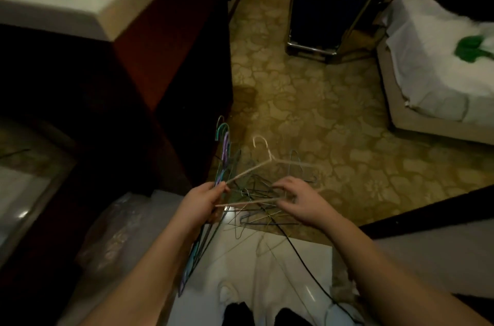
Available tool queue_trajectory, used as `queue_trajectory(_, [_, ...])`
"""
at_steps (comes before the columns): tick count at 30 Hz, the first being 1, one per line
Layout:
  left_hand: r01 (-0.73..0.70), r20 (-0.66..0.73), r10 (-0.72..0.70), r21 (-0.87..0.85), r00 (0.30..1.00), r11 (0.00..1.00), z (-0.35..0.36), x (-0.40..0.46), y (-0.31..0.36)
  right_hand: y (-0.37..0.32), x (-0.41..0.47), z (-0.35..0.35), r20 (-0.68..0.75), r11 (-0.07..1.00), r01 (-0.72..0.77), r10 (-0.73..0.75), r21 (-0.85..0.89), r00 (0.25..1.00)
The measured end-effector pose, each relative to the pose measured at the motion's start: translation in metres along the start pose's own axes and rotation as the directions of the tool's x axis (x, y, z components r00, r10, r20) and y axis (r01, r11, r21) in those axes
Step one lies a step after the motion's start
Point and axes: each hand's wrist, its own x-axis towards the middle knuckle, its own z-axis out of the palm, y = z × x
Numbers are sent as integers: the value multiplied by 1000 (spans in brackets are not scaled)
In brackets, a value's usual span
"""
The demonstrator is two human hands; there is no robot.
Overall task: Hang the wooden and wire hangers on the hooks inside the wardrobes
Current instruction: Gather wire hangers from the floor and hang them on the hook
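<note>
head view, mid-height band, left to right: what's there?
Dark wooden cabinet → bundle of coloured wire hangers held by left hand → pale hanger → right hand → patterned carpet → bed.

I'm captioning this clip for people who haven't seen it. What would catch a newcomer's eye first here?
First, the tangle of wire hangers at bottom centre, between both hands: the left hand grips a bunch of coloured ones, the right hand has its fingers in the tangle at a pale hanger. Next, the patterned carpet beyond, and the white bed at right with a green item on it.
</note>
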Motion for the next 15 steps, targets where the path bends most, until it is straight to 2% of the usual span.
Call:
queue_trajectory(4, [-47,-80,42,-60,996,997,-5,-62,-11,-22,-26,-5,-29,989,7,-3,145,1000])
queue_trajectory(8, [-103,-97,94,-89,991,991,-7,-129,-41,-35,-48,7,-64,996,79,-76,42,995])
queue_trajectory(11, [-96,-165,73,-130,984,987,-2,-182,-66,-47,-68,20,-84,994,99,-102,-42,991])
queue_trajectory(15, [-63,-222,14,-215,975,975,5,-257,-98,-69,-99,45,42,999,48,-47,-22,998])
